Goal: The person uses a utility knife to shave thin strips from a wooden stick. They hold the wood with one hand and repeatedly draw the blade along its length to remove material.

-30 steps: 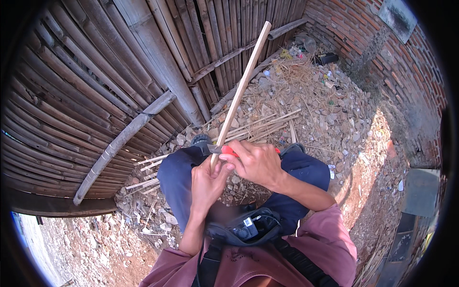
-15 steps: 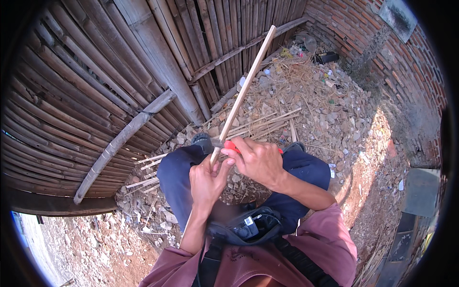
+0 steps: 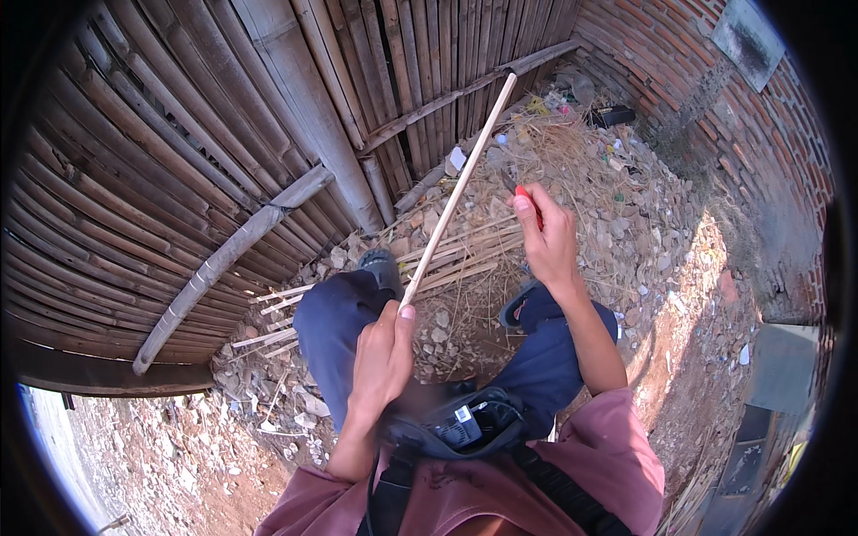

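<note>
A long pale wooden or bamboo strip [image 3: 462, 184] slants up and away from my left hand [image 3: 382, 355], which is closed around its near end with the thumb along it. Its far end rises in front of the bamboo wall. To the right and farther out, my right hand [image 3: 550, 234] grips a knife [image 3: 520, 193] by its red handle. The dark blade points away to the upper left, apart from the strip. Below the held strip, several similar pale strips [image 3: 469, 259] lie on the rubble between my feet.
A bamboo slat wall [image 3: 179, 179] rises at the left, with a brick wall [image 3: 661, 45] at the far right. Rubble and dry straw [image 3: 559, 147] cover the ground ahead. A black open pouch [image 3: 474, 420] sits at my waist. More strips [image 3: 273, 339] lie by my left knee.
My right hand with the knife has moved up and right, away from the strip. The strip's far end has dropped slightly, and it stays in my left hand.
</note>
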The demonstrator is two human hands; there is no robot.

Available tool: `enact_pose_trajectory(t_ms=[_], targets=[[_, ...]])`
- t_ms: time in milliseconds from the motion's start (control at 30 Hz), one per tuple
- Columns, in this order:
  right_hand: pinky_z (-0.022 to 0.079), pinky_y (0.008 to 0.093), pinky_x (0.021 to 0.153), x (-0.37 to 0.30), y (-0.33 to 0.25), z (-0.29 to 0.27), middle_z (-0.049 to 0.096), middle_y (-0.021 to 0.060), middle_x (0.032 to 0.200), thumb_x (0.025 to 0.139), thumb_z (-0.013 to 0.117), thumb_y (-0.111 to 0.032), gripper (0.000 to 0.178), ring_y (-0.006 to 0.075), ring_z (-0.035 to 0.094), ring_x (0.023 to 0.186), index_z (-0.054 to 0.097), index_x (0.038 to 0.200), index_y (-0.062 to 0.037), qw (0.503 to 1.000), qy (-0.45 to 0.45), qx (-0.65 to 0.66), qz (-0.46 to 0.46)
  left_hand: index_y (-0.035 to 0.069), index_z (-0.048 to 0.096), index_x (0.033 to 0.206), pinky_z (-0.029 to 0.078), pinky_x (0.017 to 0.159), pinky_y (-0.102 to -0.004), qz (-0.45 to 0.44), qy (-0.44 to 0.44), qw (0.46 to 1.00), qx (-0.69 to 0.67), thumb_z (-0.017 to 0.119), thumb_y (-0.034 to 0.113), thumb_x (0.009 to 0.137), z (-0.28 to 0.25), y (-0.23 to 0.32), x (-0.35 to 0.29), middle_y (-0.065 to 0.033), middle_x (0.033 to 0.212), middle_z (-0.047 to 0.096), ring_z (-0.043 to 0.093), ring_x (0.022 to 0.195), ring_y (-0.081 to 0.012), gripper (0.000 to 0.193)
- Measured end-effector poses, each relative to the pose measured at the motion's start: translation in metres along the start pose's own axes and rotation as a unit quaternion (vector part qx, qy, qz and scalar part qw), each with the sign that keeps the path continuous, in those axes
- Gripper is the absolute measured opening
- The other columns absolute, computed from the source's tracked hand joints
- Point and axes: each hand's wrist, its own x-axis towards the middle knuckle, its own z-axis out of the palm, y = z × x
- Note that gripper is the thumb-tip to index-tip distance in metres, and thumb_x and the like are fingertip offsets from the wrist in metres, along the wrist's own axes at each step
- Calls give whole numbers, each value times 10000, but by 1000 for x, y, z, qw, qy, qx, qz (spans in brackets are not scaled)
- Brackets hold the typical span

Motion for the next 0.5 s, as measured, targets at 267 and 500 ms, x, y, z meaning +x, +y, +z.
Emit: enact_pose_trajectory(t_ms=[267,500], targets=[[515,388,560,-41,-29,38,696,91,760,1003,738,-362,304,290,695,627,699,989,-62,972,-120,52,-194,-27,652,1194,445,663,-390,30,-2,995,-97,438,258,1160,-5,4,5,-97,731,546,524,667,-223,357],[536,386,550,-45,-36,44,721,69,786,959,783,-364,298,285,710,626,699,955,-78,967,-116,32,-223,-34,647,1204,482,686,-375,68,28,992,-98,537,173,1127,-2,8,3,-137,767,605,579,694,-236,247]])
